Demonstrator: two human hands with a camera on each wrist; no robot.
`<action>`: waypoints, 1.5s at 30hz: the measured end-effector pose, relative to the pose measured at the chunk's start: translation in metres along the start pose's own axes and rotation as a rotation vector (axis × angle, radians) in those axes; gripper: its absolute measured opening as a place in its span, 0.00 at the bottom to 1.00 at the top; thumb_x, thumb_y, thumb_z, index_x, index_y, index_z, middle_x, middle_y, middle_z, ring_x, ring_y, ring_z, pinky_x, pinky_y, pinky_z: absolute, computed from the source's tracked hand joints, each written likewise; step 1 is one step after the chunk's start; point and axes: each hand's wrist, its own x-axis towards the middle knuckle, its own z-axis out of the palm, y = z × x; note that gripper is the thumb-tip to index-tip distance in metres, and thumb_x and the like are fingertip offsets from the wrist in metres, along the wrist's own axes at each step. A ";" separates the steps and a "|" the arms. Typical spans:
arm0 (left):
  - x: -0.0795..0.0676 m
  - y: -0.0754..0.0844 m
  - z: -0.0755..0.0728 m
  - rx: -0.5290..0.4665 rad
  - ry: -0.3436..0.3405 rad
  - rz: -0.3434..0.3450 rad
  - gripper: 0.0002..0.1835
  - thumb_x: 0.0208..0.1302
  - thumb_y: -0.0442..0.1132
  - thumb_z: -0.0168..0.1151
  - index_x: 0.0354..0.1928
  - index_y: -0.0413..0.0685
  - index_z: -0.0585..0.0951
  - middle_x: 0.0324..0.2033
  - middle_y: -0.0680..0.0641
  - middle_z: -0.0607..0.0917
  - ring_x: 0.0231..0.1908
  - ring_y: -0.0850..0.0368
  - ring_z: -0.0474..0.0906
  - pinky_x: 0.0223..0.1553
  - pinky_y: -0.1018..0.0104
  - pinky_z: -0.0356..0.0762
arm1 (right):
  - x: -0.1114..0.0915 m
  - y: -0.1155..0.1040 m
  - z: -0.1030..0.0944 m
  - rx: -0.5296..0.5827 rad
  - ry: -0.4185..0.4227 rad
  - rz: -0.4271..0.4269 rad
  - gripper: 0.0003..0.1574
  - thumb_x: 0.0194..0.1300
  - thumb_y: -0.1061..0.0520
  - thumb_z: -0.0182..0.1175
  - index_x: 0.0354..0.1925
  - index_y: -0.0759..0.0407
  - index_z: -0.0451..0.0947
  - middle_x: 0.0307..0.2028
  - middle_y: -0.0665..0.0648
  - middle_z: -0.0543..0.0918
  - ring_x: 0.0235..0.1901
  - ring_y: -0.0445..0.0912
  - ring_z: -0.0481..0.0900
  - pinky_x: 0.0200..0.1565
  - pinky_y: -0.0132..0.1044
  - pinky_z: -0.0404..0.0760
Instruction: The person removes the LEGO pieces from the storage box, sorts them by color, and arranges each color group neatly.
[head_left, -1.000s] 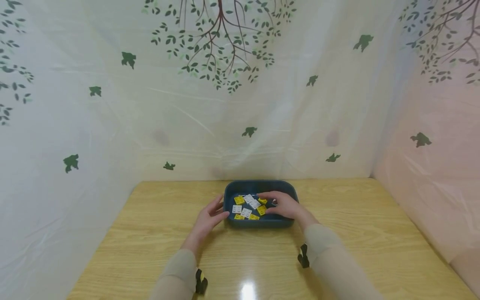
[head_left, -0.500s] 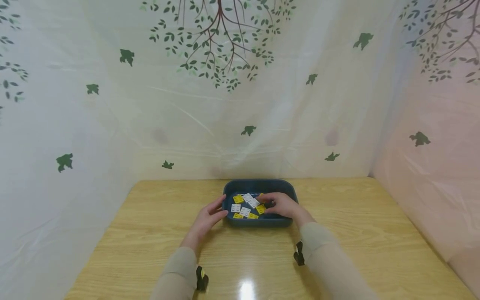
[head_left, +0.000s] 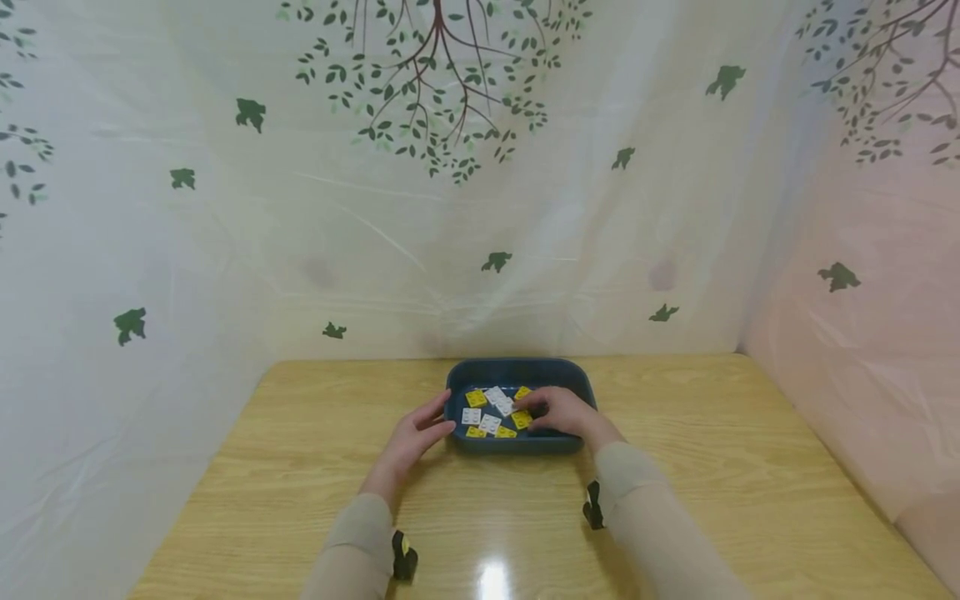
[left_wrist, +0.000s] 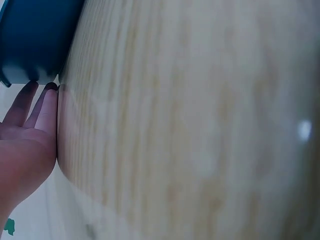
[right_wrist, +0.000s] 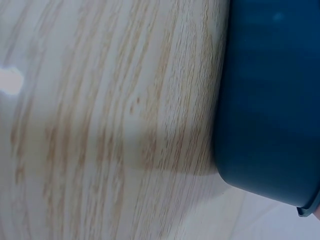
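White sheet (head_left: 202, 267) is hung at the far left and along the back, and green bird shapes (head_left: 130, 326) are shown on it. Below, a yellow-brown wooden table (head_left: 300, 467) is seen.

From a pale sleeve (head_left: 348, 542), with a black gadget (head_left: 405, 557) worn at its edge, the left hand (head_left: 408, 442) is stretched out. Its fingers are spread, nothing is pinched, and fingertips are touched to the left side of a dark blue plastic tray (head_left: 517, 447). Perhaps the tray is steadied like that, so that it is not slid about.

The tray is set on the table, near the back sheet. Small bumpy building bricks are strewn inside, where they are probably stopped from getting lost by the walls. At the left, a yellow brick (head_left: 476, 398) is found behind a white brick (head_left: 471, 416). More white and yellow ones are scattered in the middle.

Over the right end of the bricks, the right hand (head_left: 566, 411) is reached in, fingers bent. One fingertip is put at a white brick, with the thumb by a yellow brick. Whether anything is pinched cannot be told, as the space under the hand is hidden.

Farthest right, a pinkish sheet (head_left: 877, 358) is hung.
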 end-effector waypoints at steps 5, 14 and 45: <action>0.001 -0.002 0.000 0.007 0.005 -0.005 0.30 0.68 0.36 0.63 0.71 0.52 0.70 0.70 0.44 0.68 0.67 0.43 0.67 0.66 0.46 0.63 | 0.003 0.001 0.001 -0.021 -0.006 0.011 0.23 0.57 0.64 0.71 0.53 0.53 0.85 0.53 0.55 0.84 0.57 0.54 0.76 0.62 0.52 0.71; 0.001 -0.002 0.000 0.004 0.014 -0.026 0.30 0.68 0.37 0.63 0.71 0.56 0.71 0.71 0.47 0.68 0.67 0.44 0.67 0.67 0.45 0.62 | 0.006 -0.001 0.002 -0.053 -0.015 0.020 0.22 0.57 0.64 0.72 0.52 0.52 0.86 0.52 0.54 0.84 0.57 0.54 0.76 0.63 0.52 0.70; 0.001 -0.003 0.001 -0.032 -0.007 -0.021 0.30 0.70 0.36 0.61 0.73 0.53 0.68 0.72 0.47 0.66 0.71 0.46 0.60 0.70 0.44 0.55 | 0.010 -0.004 0.005 -0.093 0.004 0.029 0.19 0.59 0.66 0.69 0.48 0.52 0.87 0.48 0.52 0.85 0.50 0.49 0.80 0.58 0.49 0.75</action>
